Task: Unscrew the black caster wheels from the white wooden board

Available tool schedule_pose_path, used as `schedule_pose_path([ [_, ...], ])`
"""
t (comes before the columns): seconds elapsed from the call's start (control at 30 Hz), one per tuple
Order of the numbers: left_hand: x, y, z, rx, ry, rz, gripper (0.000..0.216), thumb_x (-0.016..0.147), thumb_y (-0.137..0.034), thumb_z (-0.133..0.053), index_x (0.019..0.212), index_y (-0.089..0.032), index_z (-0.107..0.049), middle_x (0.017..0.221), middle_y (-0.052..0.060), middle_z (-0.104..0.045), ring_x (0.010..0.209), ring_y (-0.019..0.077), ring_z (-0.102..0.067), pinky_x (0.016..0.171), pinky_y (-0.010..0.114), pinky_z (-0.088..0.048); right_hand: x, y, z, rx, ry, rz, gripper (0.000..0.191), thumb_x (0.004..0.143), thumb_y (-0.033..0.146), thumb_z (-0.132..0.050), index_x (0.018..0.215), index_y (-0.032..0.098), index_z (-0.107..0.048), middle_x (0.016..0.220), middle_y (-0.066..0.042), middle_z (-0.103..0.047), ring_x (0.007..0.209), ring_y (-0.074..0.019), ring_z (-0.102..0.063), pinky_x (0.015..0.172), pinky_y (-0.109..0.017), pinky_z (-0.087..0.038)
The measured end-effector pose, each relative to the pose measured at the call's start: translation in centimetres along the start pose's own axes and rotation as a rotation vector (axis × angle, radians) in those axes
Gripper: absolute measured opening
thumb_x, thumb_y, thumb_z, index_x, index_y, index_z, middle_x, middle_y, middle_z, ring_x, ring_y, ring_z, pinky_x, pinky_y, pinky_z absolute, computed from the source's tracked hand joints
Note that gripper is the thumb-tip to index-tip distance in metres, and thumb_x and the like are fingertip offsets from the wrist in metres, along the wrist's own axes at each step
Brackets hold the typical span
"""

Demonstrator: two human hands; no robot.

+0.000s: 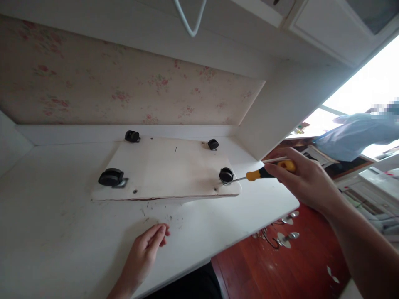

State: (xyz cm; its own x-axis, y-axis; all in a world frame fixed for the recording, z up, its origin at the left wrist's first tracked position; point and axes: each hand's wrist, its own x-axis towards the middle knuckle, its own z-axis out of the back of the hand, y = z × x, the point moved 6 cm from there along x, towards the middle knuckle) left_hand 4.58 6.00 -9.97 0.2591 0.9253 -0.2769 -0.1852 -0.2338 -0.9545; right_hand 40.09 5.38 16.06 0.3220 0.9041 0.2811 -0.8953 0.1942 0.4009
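My right hand (pixel 301 178) is closed around a yellow and black screwdriver (pixel 254 175). The shaft points left, its tip at the metal plate of the near right caster (pixel 226 174); whether it sits in a screw cannot be told. A thin pale stick (pixel 276 159) shows beside the handle, by my fingers. This caster is fixed on a white board (pixel 174 166) lying flat, along with the near left caster (pixel 111 177), far left caster (pixel 132 136) and far right caster (pixel 213 144). My left hand (pixel 145 247), fingers curled together, rests in front of the board; its contents are hidden.
Small dark debris (pixel 149 206) lies on the white desk (pixel 62 232) before the board. A white hook-shaped bar (pixel 192 29) hangs above. A chandelier-like fixture (pixel 282 238) is on the red wooden floor (pixel 258 270). Another person (pixel 352 135) stands at the right.
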Motion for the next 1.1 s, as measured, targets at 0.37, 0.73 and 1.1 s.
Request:
schedule_pose_path([
  [0.37, 0.2, -0.4, 0.1, -0.01, -0.003, 0.009, 0.045, 0.085, -0.06, -0.056, 0.097, -0.019, -0.072, 0.094, 0.007, -0.072, 0.076, 0.0197, -0.064, 0.075, 0.029, -0.052, 3.0, 5.7, -0.5, -0.471, 0.231, 0.334, 0.052, 0.087, 0.067, -0.047, 0.096, 0.019, -0.066, 0.054, 0.001, -0.054, 0.047, -0.0137, -0.05, 0.051, -0.027, -0.031],
  [0.73, 3.3, -2.0, 3.8, -0.192, -0.224, 0.118, 0.066, 0.078, -0.073, -0.052, 0.097, -0.012, -0.069, 0.084, 0.01, -0.072, 0.06, 0.0155, -0.057, 0.05, 0.026, -0.04, 2.6, 6.6, -1.1, -0.424, 0.29, 0.432, 0.042, 0.098, 0.053, -0.037, 0.123, 0.025, -0.053, 0.083, -0.002, -0.07, 0.056, -0.0158, -0.058, 0.056, -0.029, -0.033],
  [1.1, 5.1, -0.9, 5.0, -0.196, -0.272, 0.126, 0.065, 0.075, -0.073, -0.057, 0.092, -0.011, -0.071, 0.079, 0.01, -0.072, 0.056, 0.015, -0.055, 0.052, 0.027, -0.041, 2.8, 9.2, -1.1, -0.733, 0.323, 0.426, 0.049, 0.095, 0.06, -0.031, 0.115, 0.022, -0.055, 0.066, -0.006, -0.066, 0.054, -0.0224, -0.059, 0.056, -0.033, -0.031],
])
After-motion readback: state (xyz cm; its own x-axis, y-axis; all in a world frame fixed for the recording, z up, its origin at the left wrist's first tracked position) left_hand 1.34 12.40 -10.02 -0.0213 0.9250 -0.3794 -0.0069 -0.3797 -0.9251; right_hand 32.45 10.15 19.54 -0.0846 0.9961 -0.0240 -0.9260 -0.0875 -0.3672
